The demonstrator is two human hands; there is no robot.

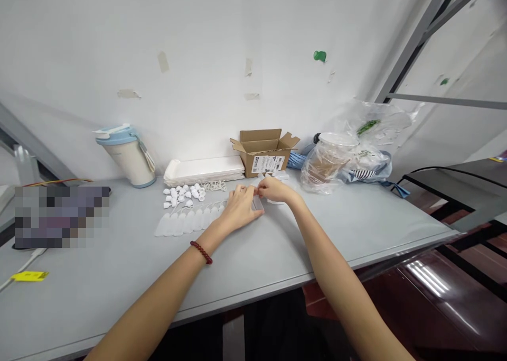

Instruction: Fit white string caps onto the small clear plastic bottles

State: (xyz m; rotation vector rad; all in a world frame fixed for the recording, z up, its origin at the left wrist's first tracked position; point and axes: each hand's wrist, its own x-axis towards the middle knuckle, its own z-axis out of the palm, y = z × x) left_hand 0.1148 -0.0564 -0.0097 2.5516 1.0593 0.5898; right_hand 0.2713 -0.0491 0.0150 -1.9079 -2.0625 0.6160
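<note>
My left hand (238, 207) rests on the table with its thumb and fingers around a small clear plastic case (257, 203). At the far end of that case, my right hand (274, 188) is closed in a pinch; whatever lies between its fingertips is too small to make out. Left of my left hand, several translucent white tag-like pieces (188, 222) with thin strings overlap in a row. Just behind them lie a pile of small white plastic caps (184, 194) and a bundle of white cords (214, 186). More clear plastic pieces (280, 175) sit beyond my right hand.
Against the wall stand a stack of white trays (206, 168), an open cardboard box (269, 163) and a tilted-looking tumbler (130, 157). A bagged plastic cup (327, 163) is at the right. A blurred-out device (59, 215) with a cable lies at the left.
</note>
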